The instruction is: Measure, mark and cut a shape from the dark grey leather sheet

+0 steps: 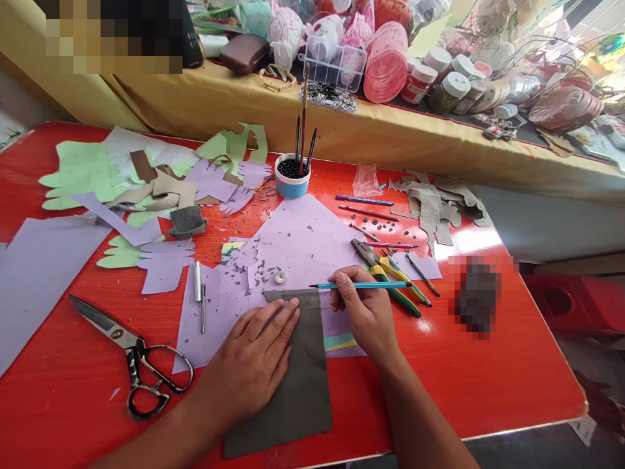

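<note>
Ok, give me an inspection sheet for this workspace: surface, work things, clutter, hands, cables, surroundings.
Surface: red table, shiny, with purple paper partly under the work.
Work things: dark sheet, with a ruler lying near its far edge; blue pen.
Clutter: scissors at left, pliers at right, cup of pens, paper cut-outs, grey scraps.
Left hand: flat on the sheet, fingertips at the ruler.
Right hand: holding the pen; tip contact cannot be told.
Cables: nothing seen; thin wire-like strands at back right.
Surroundings: crowded shelf behind, with yellow cloth and jars; two patches blurred.
</note>
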`<state>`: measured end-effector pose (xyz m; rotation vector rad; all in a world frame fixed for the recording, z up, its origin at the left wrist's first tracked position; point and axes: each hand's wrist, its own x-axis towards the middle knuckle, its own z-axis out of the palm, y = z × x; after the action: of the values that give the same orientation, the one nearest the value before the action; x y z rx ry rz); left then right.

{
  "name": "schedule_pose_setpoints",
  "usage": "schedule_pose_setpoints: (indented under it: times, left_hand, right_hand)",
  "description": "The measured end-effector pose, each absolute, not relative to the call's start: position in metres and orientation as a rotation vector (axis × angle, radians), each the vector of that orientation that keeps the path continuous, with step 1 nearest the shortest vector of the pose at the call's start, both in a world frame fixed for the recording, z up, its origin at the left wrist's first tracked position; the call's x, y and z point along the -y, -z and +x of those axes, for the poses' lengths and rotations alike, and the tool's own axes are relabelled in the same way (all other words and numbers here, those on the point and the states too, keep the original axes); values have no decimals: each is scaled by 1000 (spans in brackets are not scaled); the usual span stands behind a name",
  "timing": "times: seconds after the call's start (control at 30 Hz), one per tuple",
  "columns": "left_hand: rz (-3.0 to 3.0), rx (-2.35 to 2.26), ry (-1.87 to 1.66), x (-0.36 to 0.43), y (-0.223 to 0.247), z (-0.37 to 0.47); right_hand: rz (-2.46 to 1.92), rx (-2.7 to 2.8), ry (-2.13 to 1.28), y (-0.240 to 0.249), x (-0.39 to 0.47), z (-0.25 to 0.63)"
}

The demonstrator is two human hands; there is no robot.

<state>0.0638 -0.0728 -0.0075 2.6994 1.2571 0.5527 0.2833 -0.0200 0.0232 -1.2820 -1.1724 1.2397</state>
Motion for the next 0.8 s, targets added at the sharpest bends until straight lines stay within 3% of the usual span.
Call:
schedule_pose_setpoints:
  times: [0.8]
  left_hand:
    - [2723, -1252, -564, 71, 5, 64]
  right_hand:
    - [-1307, 1198, -1241, -24, 21, 284]
